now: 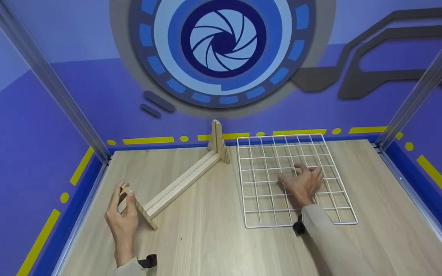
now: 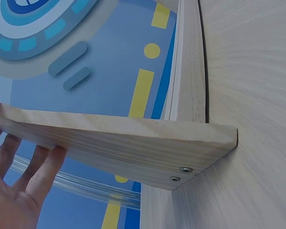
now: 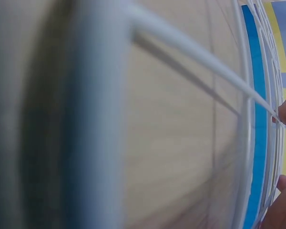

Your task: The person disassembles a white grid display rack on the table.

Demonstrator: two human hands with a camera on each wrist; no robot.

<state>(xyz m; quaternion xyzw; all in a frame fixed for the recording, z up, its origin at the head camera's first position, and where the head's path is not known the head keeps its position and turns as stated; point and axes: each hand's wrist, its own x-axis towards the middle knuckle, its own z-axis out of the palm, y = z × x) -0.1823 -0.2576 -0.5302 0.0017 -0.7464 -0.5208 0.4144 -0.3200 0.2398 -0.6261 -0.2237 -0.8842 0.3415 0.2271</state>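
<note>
A wooden stand (image 1: 184,184), a long bar with an upright end board at each end, lies diagonally across the left of the table. My left hand (image 1: 123,216) holds the top of its near end board (image 2: 119,138), thumb on one side and fingers on the other. Two screw heads show low on that board in the left wrist view. On the right, my right hand (image 1: 303,184) grips the white wire grid (image 1: 257,191) near its middle, with fingers bent at the wires. The grid's far edge overlaps the wall in the head view.
The wood-grain table (image 1: 205,249) is bounded by a blue printed wall (image 1: 86,88) behind and panels on both sides. Metal posts (image 1: 422,84) rise at the back corners. The stand's far end board (image 1: 216,140) stands near the back wall, left of the grid.
</note>
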